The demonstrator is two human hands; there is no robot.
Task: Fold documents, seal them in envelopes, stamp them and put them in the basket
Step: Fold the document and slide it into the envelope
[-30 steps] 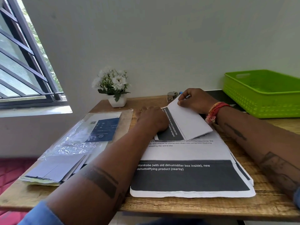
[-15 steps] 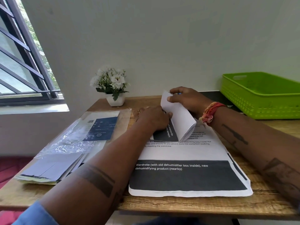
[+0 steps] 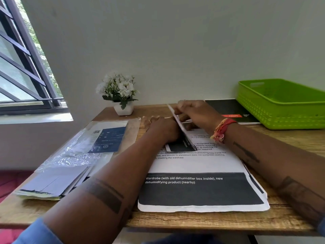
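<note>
A folded document lies on top of a stack of printed sheets in the middle of the wooden table. Its upper flap stands nearly on edge. My right hand pinches the far end of that flap. My left hand lies flat on the lower part of the same document, fingers stretched out, just left of the raised flap. A green plastic basket stands at the back right.
A plastic sleeve with a blue card and a pile of white envelopes lie on the left of the table. A small pot of white flowers stands by the wall. A black booklet lies beside the basket.
My right hand has lifted the document's right flap from flat to nearly upright and swung it leftward. My left hand has stayed pressing on the paper.
</note>
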